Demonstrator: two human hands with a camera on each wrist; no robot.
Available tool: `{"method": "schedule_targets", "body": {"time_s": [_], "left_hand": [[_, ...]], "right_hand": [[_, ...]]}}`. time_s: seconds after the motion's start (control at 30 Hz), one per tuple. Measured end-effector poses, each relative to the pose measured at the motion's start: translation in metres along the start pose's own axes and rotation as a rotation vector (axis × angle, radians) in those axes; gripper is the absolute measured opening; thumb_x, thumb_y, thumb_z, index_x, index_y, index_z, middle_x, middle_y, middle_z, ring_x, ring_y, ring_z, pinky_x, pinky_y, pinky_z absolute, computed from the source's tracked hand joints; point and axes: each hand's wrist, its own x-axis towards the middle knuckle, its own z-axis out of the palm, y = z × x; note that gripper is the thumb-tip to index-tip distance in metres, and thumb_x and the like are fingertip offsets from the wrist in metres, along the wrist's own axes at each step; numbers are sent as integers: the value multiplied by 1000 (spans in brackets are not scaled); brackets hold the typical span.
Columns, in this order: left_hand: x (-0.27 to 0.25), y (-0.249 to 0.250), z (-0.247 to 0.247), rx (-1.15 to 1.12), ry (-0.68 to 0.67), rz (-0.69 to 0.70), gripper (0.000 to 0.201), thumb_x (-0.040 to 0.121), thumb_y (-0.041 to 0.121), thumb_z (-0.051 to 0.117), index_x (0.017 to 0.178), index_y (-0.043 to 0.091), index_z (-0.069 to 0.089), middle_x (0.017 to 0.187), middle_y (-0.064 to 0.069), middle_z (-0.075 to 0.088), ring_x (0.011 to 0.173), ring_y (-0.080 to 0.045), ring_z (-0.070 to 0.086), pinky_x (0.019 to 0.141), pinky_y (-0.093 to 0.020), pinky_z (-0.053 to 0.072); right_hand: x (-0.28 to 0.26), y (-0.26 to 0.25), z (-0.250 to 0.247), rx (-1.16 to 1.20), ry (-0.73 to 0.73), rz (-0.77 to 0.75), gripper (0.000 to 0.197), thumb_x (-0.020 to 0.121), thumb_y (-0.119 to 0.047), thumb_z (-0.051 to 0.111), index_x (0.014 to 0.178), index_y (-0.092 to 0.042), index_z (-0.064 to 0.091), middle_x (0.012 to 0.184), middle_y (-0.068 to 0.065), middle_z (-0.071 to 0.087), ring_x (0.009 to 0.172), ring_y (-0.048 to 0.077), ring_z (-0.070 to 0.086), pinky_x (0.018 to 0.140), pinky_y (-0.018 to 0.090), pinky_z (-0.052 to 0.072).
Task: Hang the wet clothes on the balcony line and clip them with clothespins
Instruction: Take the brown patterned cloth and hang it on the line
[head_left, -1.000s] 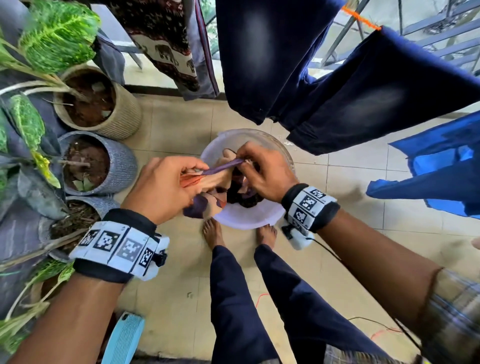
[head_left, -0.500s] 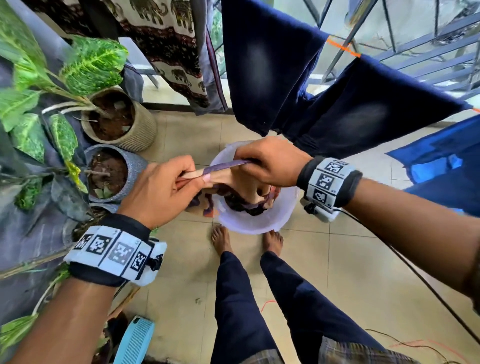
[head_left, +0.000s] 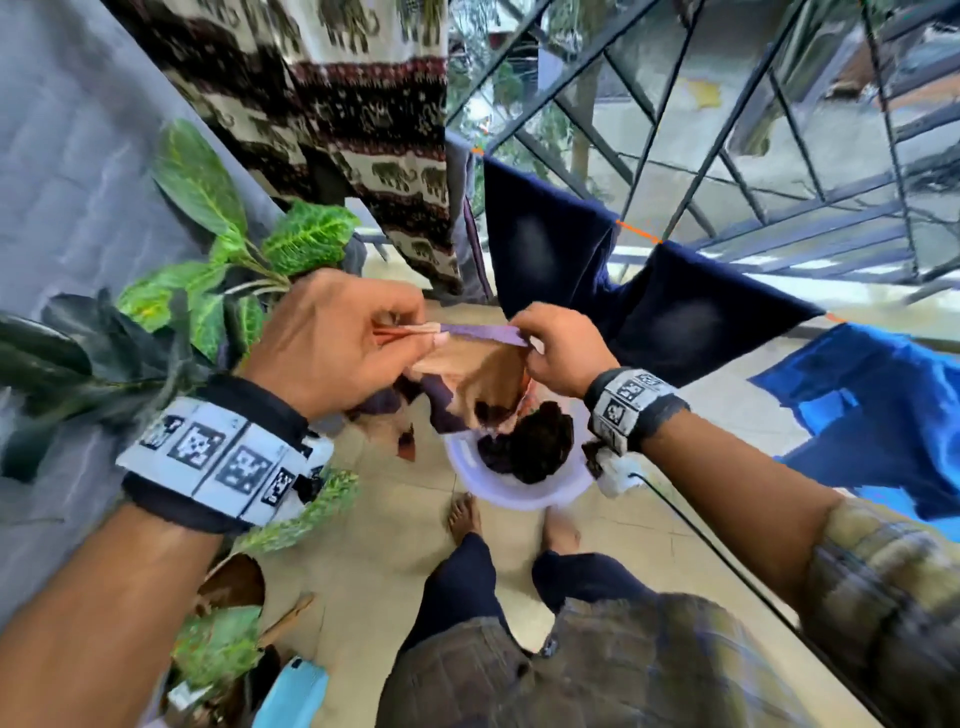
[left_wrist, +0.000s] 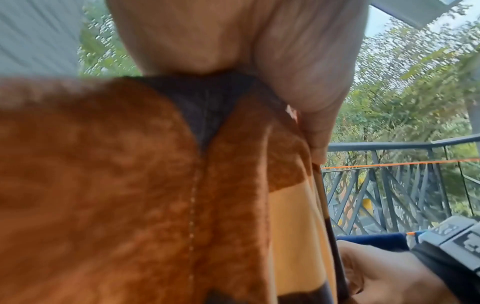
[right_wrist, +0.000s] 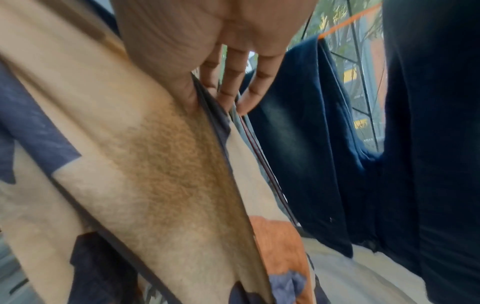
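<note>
Dark navy jeans (head_left: 597, 291) hang folded over the thin orange balcony line (head_left: 638, 232), legs pointing down; a bright blue cloth (head_left: 878, 415) hangs further right on the same line. An elephant-print brown and cream fabric (head_left: 358, 119) hangs at upper left. Round white plastic basin (head_left: 511, 493) sits on the tiled floor by the bare feet, dark wet laundry inside. Above it, a tan, orange and navy patchwork cloth (head_left: 470, 374) is held up, its purple-trimmed top edge stretched roughly level between the hands, the rest hanging down towards the basin. Left hand (head_left: 332, 353) pinches one end of the edge; right hand (head_left: 566, 348) pinches the other. No readable writing; wristbands carry square black-and-white marker codes only.
</note>
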Motion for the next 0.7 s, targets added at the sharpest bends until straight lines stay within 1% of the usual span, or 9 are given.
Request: {"method": "schedule_targets", "body": {"time_s": [0.07, 0.13, 0.2, 0.33, 0.43, 0.5, 0.57, 0.6, 0.7], "left_hand": [[-1, 6, -15, -9, 75, -6, 32, 86, 46, 68, 72, 18, 67, 54, 4, 60, 52, -16, 59, 50, -35, 47], [-4, 9, -26, -35, 157, -28, 30, 85, 45, 73, 72, 19, 70, 55, 6, 61, 52, -11, 56, 50, -30, 45], [-6, 7, -34, -35, 219, -57, 30, 85, 46, 74, 72, 19, 71, 55, 6, 61, 54, -13, 56, 50, -25, 42], [-21, -2, -42, -9, 245, -109, 34, 84, 50, 72, 76, 17, 74, 58, -3, 64, 54, -26, 59, 52, -34, 48], [-32, -10, -41, -26, 262, -175, 33, 85, 52, 70, 81, 19, 75, 59, 3, 66, 55, -18, 64, 54, -32, 53], [-40, -18, -39, -124, 273, -280, 32, 86, 51, 70, 83, 19, 74, 64, 4, 70, 53, -12, 68, 51, -28, 55], [-47, -23, -38, -174, 272, -346, 34, 86, 52, 69, 83, 18, 74, 65, -2, 70, 56, -24, 70, 50, -31, 55], [-49, -25, -38, -141, 274, -332, 37, 85, 56, 67, 83, 19, 75, 64, -5, 68, 60, -29, 68, 53, -32, 53], [-49, -17, -42, -115, 286, -253, 36, 86, 57, 63, 90, 24, 77, 70, -8, 70, 67, -28, 65, 62, -37, 52]], "right_hand": [[5, -8, -6, 10, 32, 11, 25, 75, -13, 64, 97, -23, 71, 94, -3, 69, 91, 26, 66, 72, 33, 50], [8, -14, -14, 12, 78, 46, 36, 75, -14, 65, 107, -28, 72, 105, -5, 73, 102, 22, 67, 81, 32, 52], [9, -17, -25, 7, 107, 104, 42, 76, -17, 62, 114, -33, 70, 109, -6, 74, 106, 23, 66, 84, 34, 53], [3, -18, -42, -12, 105, 141, 39, 71, -20, 52, 102, -29, 73, 95, -2, 76, 95, 28, 68, 78, 38, 55], [-1, -17, -51, 111, 143, 211, 30, 74, -18, 56, 96, -24, 76, 90, -2, 76, 92, 22, 70, 83, 37, 55], [-3, -17, -61, 161, 155, 280, 22, 79, -19, 59, 93, -23, 76, 88, -3, 76, 90, 17, 70, 86, 35, 54], [-5, -18, -73, 152, 170, 271, 21, 81, -18, 59, 94, -21, 75, 88, -3, 76, 89, 16, 70, 85, 34, 54], [-5, -18, -79, 122, 175, 253, 22, 81, -17, 58, 96, -20, 74, 89, -2, 76, 89, 18, 69, 85, 34, 53], [-5, -13, -90, -5, 155, 230, 31, 74, -19, 49, 96, -21, 71, 92, 1, 74, 94, 28, 66, 83, 38, 52]]}}
